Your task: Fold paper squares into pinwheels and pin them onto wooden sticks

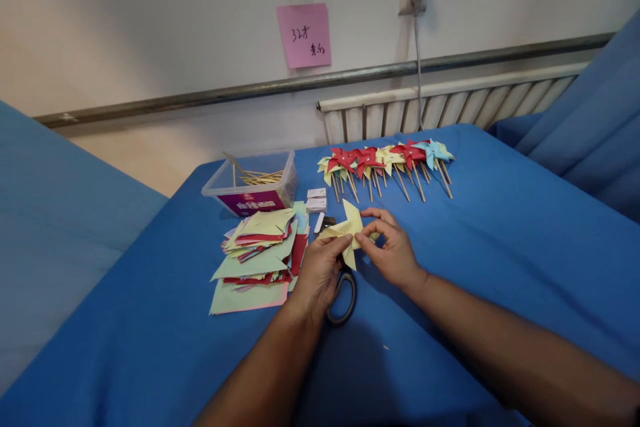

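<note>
Both hands meet over the middle of the blue-covered table (500, 247), the left hand (320, 273) and right hand (393, 250) each pinching a folded yellow paper pinwheel (349, 230) between thumb and fingertips. The paper sits between them, its points reaching toward the far edge, above black-handled scissors (343, 297); a stack of cut coloured paper squares (260, 253) lies just left

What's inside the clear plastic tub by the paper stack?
Thin wooden sticks lie inside the tub, some poking above its rim. Its purple label hides the bottom.

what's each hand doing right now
Left hand: closed on the yellow paper, pinching its left side.
Right hand: closed on the same paper, pinching its right side.
</note>
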{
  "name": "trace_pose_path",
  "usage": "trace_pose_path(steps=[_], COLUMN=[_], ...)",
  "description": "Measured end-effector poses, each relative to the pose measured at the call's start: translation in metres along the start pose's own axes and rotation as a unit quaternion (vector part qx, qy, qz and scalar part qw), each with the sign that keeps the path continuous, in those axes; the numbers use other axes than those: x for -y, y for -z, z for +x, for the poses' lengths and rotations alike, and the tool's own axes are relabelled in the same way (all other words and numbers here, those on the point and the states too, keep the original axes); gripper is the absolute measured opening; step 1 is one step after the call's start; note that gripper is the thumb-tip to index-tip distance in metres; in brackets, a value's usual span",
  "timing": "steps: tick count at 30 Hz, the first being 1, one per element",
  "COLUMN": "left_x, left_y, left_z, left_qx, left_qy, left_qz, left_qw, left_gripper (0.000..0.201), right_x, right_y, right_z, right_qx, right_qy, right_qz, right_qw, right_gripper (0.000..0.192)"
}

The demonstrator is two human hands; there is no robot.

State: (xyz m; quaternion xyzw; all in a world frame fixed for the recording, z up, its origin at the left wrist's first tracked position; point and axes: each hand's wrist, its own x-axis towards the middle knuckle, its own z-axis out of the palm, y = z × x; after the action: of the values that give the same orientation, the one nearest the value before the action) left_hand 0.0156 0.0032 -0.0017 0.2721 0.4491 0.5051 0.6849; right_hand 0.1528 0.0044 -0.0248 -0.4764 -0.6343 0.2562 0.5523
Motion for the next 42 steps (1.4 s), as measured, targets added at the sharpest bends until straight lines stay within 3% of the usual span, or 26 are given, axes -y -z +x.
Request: trace_pose_path(steps=[42], left_x=[-0.0034], left_y=[-0.0009], left_z=[0.0005], left_qx=[0.01], left_qy=[0.021], left_qz=[-0.024], left_qw=[0.999], left_gripper=[0.038], right_x=[-0.0034], right_y=[-0.0014], right_z=[-0.0011], right_qx=[0.005], right_qy=[-0.004], right_qz=[0.011], right_qw=[1.0], right_gripper=[0.009])
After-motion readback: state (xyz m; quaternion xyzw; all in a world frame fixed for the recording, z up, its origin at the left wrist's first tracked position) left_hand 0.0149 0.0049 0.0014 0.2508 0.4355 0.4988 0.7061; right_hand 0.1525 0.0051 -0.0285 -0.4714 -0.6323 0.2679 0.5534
